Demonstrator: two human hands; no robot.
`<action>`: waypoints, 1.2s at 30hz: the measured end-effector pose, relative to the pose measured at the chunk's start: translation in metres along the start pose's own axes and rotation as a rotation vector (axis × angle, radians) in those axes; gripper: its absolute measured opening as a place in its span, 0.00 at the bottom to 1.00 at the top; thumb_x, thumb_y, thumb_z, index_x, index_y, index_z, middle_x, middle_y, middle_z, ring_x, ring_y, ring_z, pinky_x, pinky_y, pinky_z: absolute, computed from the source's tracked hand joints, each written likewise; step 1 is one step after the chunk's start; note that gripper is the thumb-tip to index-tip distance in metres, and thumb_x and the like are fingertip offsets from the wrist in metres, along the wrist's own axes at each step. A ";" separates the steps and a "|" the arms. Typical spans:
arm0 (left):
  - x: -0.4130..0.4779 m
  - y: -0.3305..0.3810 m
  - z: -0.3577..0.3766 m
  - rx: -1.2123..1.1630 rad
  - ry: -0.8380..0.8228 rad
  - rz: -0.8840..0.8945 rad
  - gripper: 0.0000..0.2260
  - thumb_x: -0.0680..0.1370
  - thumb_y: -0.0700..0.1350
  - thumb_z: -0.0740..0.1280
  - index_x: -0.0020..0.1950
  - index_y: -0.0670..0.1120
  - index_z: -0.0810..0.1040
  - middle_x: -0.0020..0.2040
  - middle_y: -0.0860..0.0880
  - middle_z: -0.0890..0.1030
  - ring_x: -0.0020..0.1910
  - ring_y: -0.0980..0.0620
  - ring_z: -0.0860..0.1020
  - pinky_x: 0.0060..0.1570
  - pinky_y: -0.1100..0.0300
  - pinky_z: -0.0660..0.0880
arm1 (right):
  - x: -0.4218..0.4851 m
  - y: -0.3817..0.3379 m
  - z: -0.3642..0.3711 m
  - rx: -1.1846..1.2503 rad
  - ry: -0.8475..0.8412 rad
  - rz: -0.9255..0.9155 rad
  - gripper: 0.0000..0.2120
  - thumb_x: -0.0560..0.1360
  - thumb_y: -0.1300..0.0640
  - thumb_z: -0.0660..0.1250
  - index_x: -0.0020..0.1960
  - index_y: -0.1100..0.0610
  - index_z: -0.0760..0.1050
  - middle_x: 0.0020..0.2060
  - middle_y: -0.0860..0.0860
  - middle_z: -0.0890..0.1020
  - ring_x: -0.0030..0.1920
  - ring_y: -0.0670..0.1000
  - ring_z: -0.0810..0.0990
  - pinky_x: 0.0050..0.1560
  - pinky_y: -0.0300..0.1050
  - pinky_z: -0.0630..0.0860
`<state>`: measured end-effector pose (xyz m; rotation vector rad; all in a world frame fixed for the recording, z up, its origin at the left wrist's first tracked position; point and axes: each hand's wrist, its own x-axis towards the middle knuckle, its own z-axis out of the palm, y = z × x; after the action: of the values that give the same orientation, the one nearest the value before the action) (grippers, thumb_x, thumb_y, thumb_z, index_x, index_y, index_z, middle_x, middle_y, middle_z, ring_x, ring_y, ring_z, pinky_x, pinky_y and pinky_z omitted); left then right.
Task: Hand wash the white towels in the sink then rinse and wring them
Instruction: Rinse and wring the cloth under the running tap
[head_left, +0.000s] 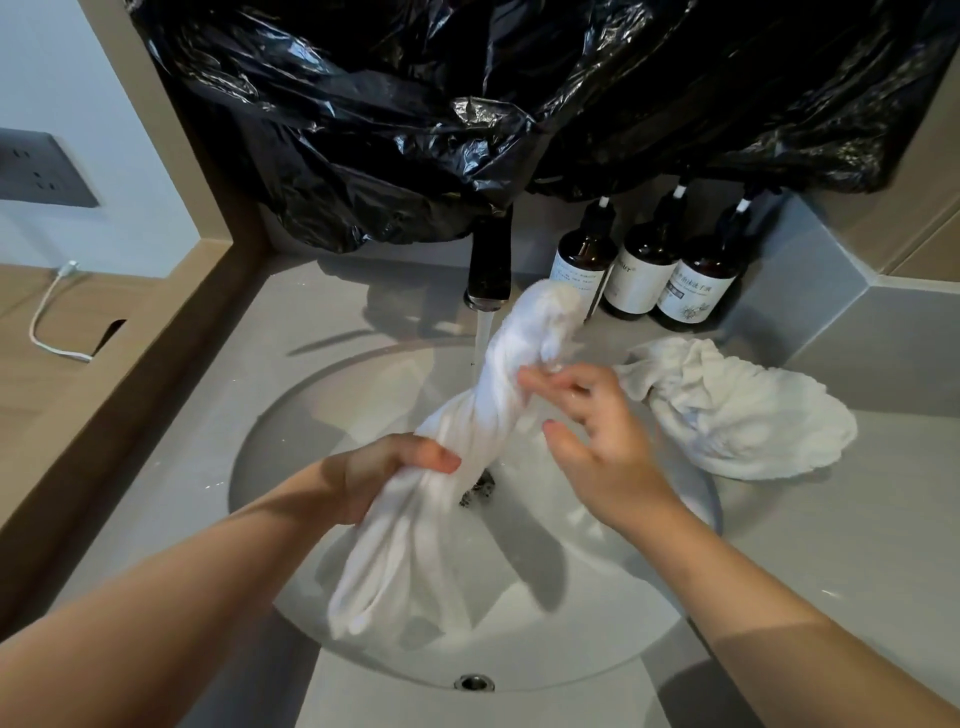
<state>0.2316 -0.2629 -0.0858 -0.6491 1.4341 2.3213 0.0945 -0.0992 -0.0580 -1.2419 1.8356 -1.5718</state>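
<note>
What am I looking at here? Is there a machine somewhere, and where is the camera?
No machine here: these are a person's two bare arms, filmed by a camera worn on the head, looking down. The left hand grips a twisted white towel over the sink, where water runs from the black tap. The right hand hovers beside the towel's upper part, fingers loosely spread. A second towel lies crumpled on the counter to the right, near three brown bottles. Black plastic sheeting hangs behind.
</note>
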 end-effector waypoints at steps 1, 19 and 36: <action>-0.001 0.002 0.004 -0.048 -0.032 0.001 0.30 0.46 0.45 0.81 0.46 0.38 0.81 0.32 0.41 0.81 0.28 0.47 0.80 0.30 0.61 0.77 | 0.001 0.011 -0.001 -0.306 -0.102 -0.104 0.23 0.70 0.68 0.58 0.58 0.46 0.67 0.65 0.49 0.75 0.67 0.34 0.66 0.71 0.35 0.59; 0.013 0.044 0.025 0.736 0.046 -0.116 0.32 0.62 0.49 0.78 0.64 0.49 0.74 0.50 0.55 0.79 0.45 0.61 0.79 0.46 0.68 0.76 | 0.064 0.022 -0.040 -1.274 -0.321 -0.695 0.14 0.59 0.60 0.76 0.41 0.58 0.76 0.33 0.52 0.78 0.35 0.57 0.78 0.37 0.45 0.72; 0.019 0.028 0.016 1.841 0.709 0.475 0.22 0.74 0.52 0.63 0.65 0.50 0.61 0.49 0.51 0.80 0.47 0.46 0.78 0.46 0.59 0.66 | 0.002 0.010 0.050 0.036 -0.085 0.765 0.18 0.59 0.61 0.71 0.48 0.57 0.73 0.40 0.54 0.80 0.36 0.52 0.79 0.35 0.41 0.73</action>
<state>0.1986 -0.2601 -0.0689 -0.4310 3.2079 0.0255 0.1285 -0.1294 -0.0808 -0.4653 1.8863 -1.0892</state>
